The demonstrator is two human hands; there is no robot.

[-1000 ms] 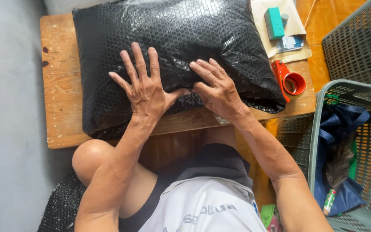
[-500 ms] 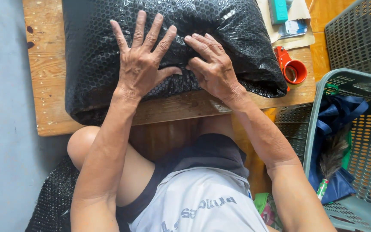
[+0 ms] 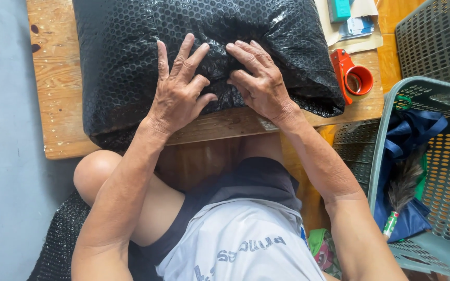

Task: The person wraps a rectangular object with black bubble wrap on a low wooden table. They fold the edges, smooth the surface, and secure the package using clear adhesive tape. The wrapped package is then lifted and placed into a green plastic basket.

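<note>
- The black bubble-wrap parcel [image 3: 147, 67] lay across the low wooden table [image 3: 53, 114], its near edge overhanging the front edge; pushed hard toward the person, the bulky thing could have slid off into the lap.
- The left hand [image 3: 175, 93] lay flat on the wrap with fingers spread, gripping nothing; the right hand [image 3: 261, 86] pressed beside it, fingers slightly curled over a gathered fold, also holding nothing. With only palms pinning it, the slick plastic could have sprung back open the moment either hand lifted.
- Heavy pressing risked bursting bubbles or tearing the film at the crumpled fold between the hands.
- The grey plastic basket [image 3: 386, 130] stood close by the right elbow, so a wide swing could have knocked it.
- The red tape dispenser [image 3: 352, 78] sat just beside the parcel's right corner, apart from both hands; a shifted parcel could have nudged it off the table.
</note>
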